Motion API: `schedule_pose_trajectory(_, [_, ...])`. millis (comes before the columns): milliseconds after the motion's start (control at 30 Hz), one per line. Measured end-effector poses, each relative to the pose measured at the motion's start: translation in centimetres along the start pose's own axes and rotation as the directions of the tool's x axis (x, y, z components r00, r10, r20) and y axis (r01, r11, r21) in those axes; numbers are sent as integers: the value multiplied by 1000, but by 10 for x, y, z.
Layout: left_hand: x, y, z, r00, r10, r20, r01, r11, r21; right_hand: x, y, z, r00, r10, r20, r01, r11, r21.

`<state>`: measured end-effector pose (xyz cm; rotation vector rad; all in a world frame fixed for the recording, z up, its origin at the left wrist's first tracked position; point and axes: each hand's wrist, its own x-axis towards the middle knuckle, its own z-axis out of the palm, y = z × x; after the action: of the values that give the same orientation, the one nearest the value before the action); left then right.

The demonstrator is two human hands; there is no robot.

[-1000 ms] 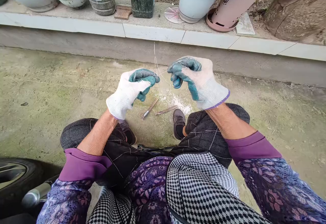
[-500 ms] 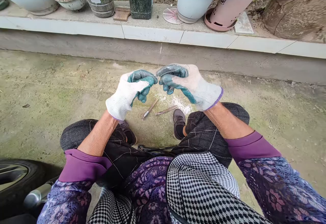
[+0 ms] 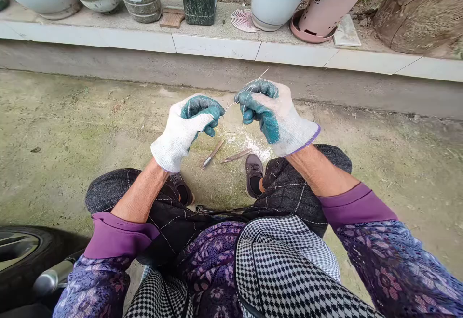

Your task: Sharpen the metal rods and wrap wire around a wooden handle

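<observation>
Both hands wear white knit gloves with green coated palms. My left hand (image 3: 198, 123) is closed, pinching a thin, pale wire (image 3: 231, 104) between thumb and forefinger. A short way to the right, my right hand (image 3: 273, 111) is closed in a pinch on the same wire. The wire spans the small gap between the fingertips, with a loose loop hanging there. One straight end (image 3: 263, 73) sticks up past the right forefinger. How the strands cross inside the fingers is hidden.
Two thin sticks (image 3: 213, 154) lie on the concrete beside scattered white powder (image 3: 255, 145), near my shoes (image 3: 254, 168). Beyond, a tiled ledge (image 3: 217, 46) carries several plant pots (image 3: 198, 2). A wheel (image 3: 21, 255) stands at the lower left.
My right hand has moved right and slightly up, away from the left, opening a gap with wire showing. The wire's free end now leans right over the right hand. The left hand stays nearly still.
</observation>
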<state>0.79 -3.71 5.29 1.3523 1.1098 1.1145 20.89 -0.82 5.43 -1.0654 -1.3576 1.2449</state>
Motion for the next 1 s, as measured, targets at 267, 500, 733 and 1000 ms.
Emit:
schedule_pose_trajectory(267, [18,-18,-12,999,-33,-5,31,978,-209,-2,-5,-1,999,0,-47,3,998,63])
schedule_pose_trajectory(500, [11,-18,3,995,-59,80,63,997,-44,-2,-3,0,999,-12,-32,14,996,87])
schedule_pose_trajectory(733, [0,-4,6,999,32,-9,-32,999,-4,-11,-6,3,999,-22,30,21,999,34])
schedule_pose_trajectory(1000, [-2,0,7,986,12,-166,-31,993,-113,-18,-2,4,916,-385,113,397,830,-393])
